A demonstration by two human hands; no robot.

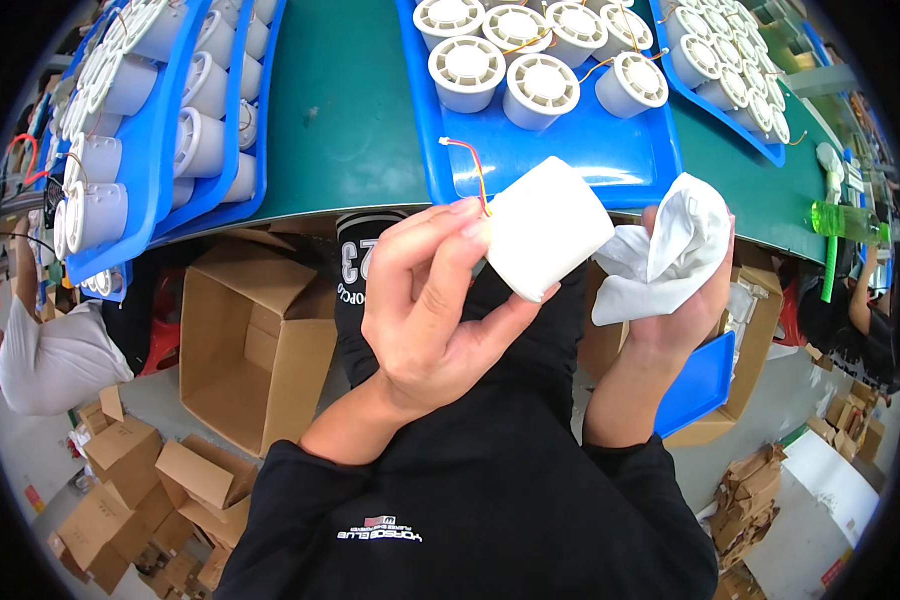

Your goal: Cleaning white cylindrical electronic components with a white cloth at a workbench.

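My left hand grips a white cylindrical housing by its edge, thumb below and fingers above. A red and yellow wire lead with a small white plug sticks up beside my fingertips. To its right, my right hand is wrapped round a crumpled white cloth, which covers most of its fingers. The cloth's edge comes close to the housing; whether they touch I cannot tell. Just beyond, a blue tray carries several similar white housings with slotted round tops and thin wires.
Blue trays of white housings stand stacked at the left of the green table; another blue tray lies at the right. Open cardboard boxes sit below the table edge. A green bottle stands far right. Other people are at both sides.
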